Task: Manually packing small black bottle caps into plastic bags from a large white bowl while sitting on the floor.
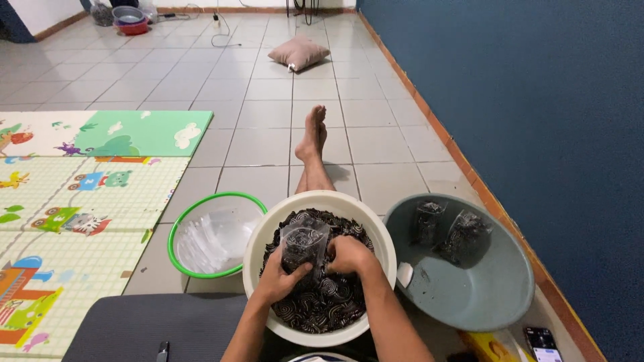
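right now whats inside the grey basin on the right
Inside the grey basin lie two clear bags filled with dark swirled pieces, plus a small white object near its left wall. Whatever lies under the bags is covered.

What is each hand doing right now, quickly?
Left hand: fingers closed around a clear plastic bag partly filled with dark swirled pieces.
Right hand: curled at the bag's mouth; whether it grips anything cannot be told.

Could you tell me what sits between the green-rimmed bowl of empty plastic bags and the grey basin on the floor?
In the head view, the white basin of dark spiral pieces sits between the green-rimmed bowl and grey basin. Both hands, left and right, work a clear bag over it.
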